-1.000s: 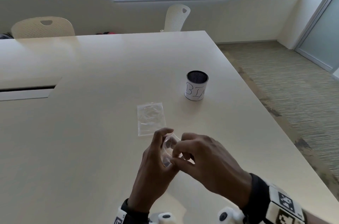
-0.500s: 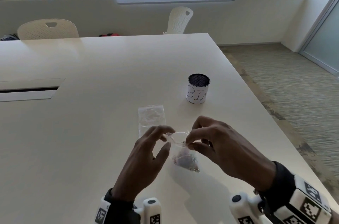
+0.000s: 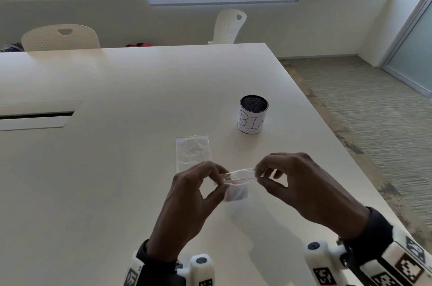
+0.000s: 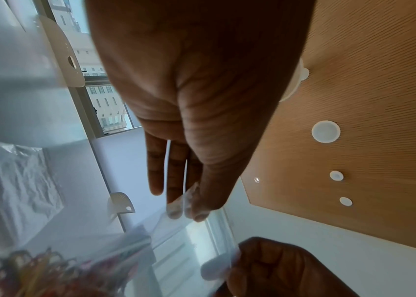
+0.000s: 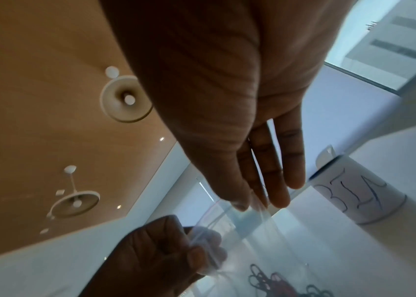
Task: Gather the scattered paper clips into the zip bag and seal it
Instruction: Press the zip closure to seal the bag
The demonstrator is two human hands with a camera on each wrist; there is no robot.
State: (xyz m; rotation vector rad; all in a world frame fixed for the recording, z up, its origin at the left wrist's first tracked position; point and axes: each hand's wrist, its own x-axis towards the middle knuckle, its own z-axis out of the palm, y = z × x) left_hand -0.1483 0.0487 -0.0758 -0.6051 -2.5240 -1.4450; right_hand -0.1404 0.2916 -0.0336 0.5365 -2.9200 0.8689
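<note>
Left chair (image 3: 61, 37): a cream chair is standing behind the far edge of the table (image 3: 117, 168), at the far left.
Table slot (image 3: 35, 115): a dark slot with a pale flap is lying in the tabletop at the left edge.
Spare bag (image 3: 193, 152): a second clear, empty-looking bag is lying flat on the table just beyond my left fingers, its long axis running away from me.
My left hand (image 3: 187, 194): I am pinching the left end of the zip bag's top strip between thumb and fingertips, fingers curled together on the plastic; in the left wrist view my fingertips (image 4: 196, 209) are pressing on the clear film.
Zip bag (image 3: 238, 178): I am holding it above the table between both hands, its mouth strip stretching level from left to right and its body hanging down below. I cannot tell whether the strip is pressed fully closed.
Paper clips (image 5: 273, 281): coloured clips are bunching at the bottom of the hanging bag, blurred in both wrist views.
Middle chair (image 3: 229, 26): a white perforated chair is standing beyond the table's far corner.
Bin cup (image 3: 253, 113): a dark mesh cup wrapped in white paper lettered "BIN" is standing upright, well beyond the bag and slightly right of it.
My right hand (image 3: 299, 187): I am pinching the right end of the same strip, thumb and fingers clamping on it.
</note>
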